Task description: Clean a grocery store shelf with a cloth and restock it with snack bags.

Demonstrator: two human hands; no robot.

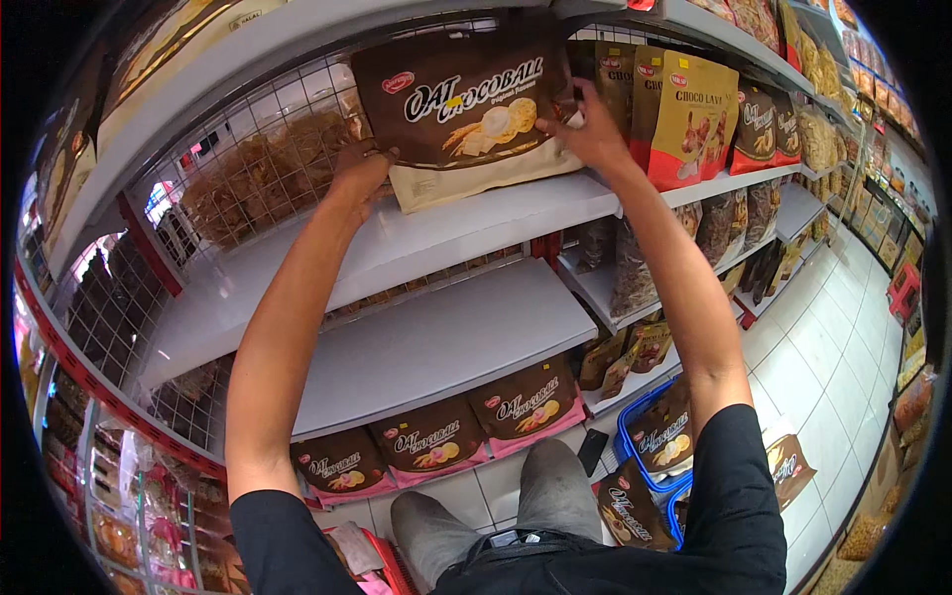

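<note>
A large brown and cream Oat Chocoball bag [461,111] stands upright on the right part of the grey metal shelf [483,212]. My left hand [361,175] is at the bag's lower left edge, fingers against its side. On the opposite side, my right hand [591,134] grips the bag's right edge, thumb on the front. Between them the bag is held from both sides; its back is hidden. Close to my right hand stand gold and red Choco Lava pouches [692,111].
Below is a grey shelf board [439,335], with pink-based Oat Chocoball bags [435,439] at floor level. A blue basket [628,446] holding bags stands at right, near a dark phone-like object [592,452]. At lower left sits a red basket [390,561]. Wire mesh [290,97] backs the shelf.
</note>
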